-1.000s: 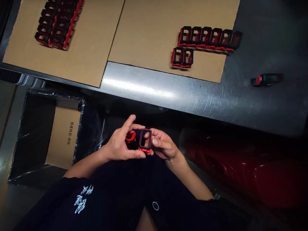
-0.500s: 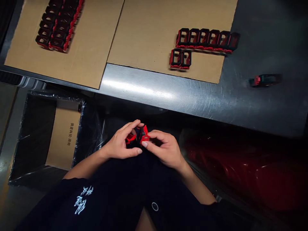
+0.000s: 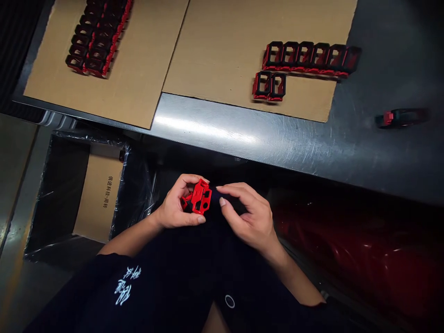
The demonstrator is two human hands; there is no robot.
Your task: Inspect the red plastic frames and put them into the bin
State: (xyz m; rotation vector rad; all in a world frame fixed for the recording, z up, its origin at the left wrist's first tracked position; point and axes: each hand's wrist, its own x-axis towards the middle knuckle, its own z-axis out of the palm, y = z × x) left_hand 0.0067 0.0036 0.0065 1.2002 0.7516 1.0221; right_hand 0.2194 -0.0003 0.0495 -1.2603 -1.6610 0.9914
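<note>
In front of my body, my left hand (image 3: 178, 203) grips a red plastic part (image 3: 201, 196) with cut-out holes between thumb and fingers. Its flat red face is turned up, and a further red piece shows inside the palm. Just to the right, my right hand (image 3: 251, 212) is apart from the part, thumb and fingertips spaced, with nothing between them. On the cardboard beyond stand black-and-red frames, a row of several (image 3: 305, 55) and a pair (image 3: 269, 86) in front of it.
More frames (image 3: 93, 41) stand in two columns on the left cardboard sheet (image 3: 128, 92). A metal table (image 3: 225, 125) runs across, with a red-and-dark tool (image 3: 388, 118) at right. A plastic-lined box (image 3: 52, 194) stands below left. Red plastic-wrapped material (image 3: 374, 259) lies at right.
My right hand has let go of the red part and drawn back to the right. The part now shows its flat red face in my left hand. The view has shifted slightly.
</note>
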